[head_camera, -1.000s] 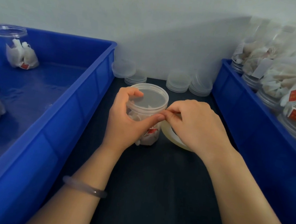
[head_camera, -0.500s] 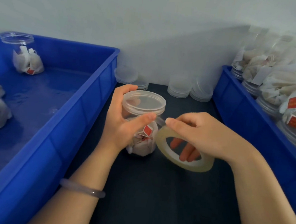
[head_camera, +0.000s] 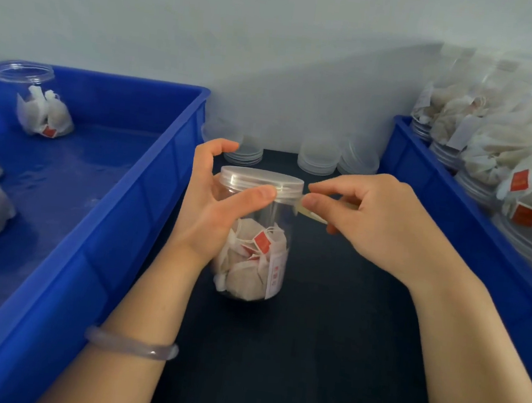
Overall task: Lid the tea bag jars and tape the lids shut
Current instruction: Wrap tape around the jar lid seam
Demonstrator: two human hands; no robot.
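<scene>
Gripping the jar (head_camera: 254, 258), left hand (head_camera: 213, 211) covers its side; right hand (head_camera: 378, 223) pinches what seems half-hidden tape (head_camera: 312, 216).

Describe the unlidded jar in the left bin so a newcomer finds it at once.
Look at the big blue plastic bin on the left. In its far left corner sits a clear plastic jar with a few white tea bags at the bottom. Unlike the lidded clear jar at centre, its mouth is open.
</scene>
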